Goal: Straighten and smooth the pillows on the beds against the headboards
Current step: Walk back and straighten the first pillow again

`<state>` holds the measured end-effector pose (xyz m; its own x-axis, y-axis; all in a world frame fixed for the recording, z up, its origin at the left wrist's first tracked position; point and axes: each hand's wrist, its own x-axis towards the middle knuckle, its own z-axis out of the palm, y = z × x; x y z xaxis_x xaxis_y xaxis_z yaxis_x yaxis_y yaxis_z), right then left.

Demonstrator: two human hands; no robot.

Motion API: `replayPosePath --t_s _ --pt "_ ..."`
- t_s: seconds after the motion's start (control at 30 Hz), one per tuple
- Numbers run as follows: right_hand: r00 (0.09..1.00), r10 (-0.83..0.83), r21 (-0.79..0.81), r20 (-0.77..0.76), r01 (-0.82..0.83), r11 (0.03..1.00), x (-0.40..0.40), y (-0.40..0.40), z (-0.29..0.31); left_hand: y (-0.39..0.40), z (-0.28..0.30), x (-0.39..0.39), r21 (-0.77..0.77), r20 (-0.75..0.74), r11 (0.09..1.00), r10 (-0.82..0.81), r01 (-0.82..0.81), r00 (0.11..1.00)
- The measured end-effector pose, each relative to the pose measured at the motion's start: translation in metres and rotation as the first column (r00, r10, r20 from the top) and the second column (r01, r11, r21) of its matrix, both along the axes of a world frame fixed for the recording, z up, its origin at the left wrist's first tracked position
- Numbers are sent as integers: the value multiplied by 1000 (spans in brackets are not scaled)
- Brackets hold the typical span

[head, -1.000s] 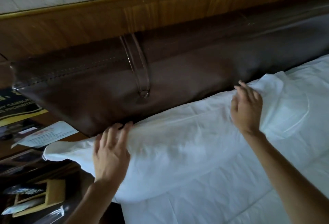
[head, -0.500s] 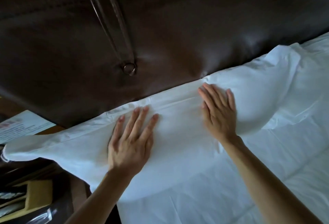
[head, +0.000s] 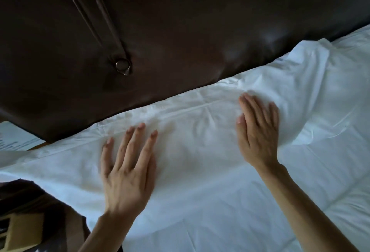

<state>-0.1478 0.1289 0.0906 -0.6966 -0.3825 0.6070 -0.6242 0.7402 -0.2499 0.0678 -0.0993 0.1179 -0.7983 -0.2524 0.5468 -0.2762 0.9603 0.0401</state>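
Both hands, the left hand [head: 128, 171] and right hand [head: 258, 129], press flat, fingers spread, holding nothing, smoothing the pillow [head: 200, 141] against the headboard [head: 180, 31]; next likely calls for sweeping outward toward its ends.

Plain white pillow [head: 200, 137] and white sheet [head: 260, 221], glossy dark brown headboard [head: 180, 31] with one metallic stud [head: 122, 65]

Dim room, soft glare on headboard [head: 180, 31], hands motion-blurred
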Motion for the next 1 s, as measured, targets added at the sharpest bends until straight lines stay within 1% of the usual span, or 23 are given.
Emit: replayPosePath --t_s 0.07,0.1,0.17,0.23,0.33,0.43,0.57,0.67,0.73,0.77,0.87,0.97,1.0 --pt "999 36 -34 21 -35 999 25 -1 -4 23 -6 -2 -7 -40 1000 -25 24 999" --pt "997 69 -24 17 -68 997 37 -3 -7 36 -12 -6 -15 -26 998 -60 60 998" --pt "990 144 61 -11 -143 988 53 -11 -21 59 -26 -14 -47 48 989 -138 140 989" --pt "983 180 123 -25 -175 977 49 -16 -32 59 -34 -21 -72 90 988 -130 137 987" --pt "988 126 147 -87 -112 983 26 -12 -45 39 -40 -22 -68 78 997 -21 27 997" --pt "990 49 150 -129 -29 988 -3 3 -50 17 -41 -10 -109 58 994 -12 19 998" --pt "993 -4 175 -117 25 984 -27 39 -51 0 -41 12 -156 88 988 34 -20 996" --pt "999 -24 157 -46 31 987 -20 48 -42 8 -38 22 -110 81 994 28 -19 996" --pt "1000 -25 70 -3 25 997 2 41 -40 30 -42 28 -76 42 995 -54 57 998" --pt "1000 1 24 8 -1 1000 17 35 -41 45 -47 29 -78 44 990 -113 116 993" --pt "994 110 -24 -10 -110 994 61 11 -57 79 -65 17 -111 131 951 -275 290 953" --pt "997 73 -14 -4 -73 997 65 -2 -84 68 -81 2 -175 253 923 -294 343 922" --pt "999 52 6 -10 -52 999 57 -2 -91 57 -82 1 -191 266 920 -288 343 920"
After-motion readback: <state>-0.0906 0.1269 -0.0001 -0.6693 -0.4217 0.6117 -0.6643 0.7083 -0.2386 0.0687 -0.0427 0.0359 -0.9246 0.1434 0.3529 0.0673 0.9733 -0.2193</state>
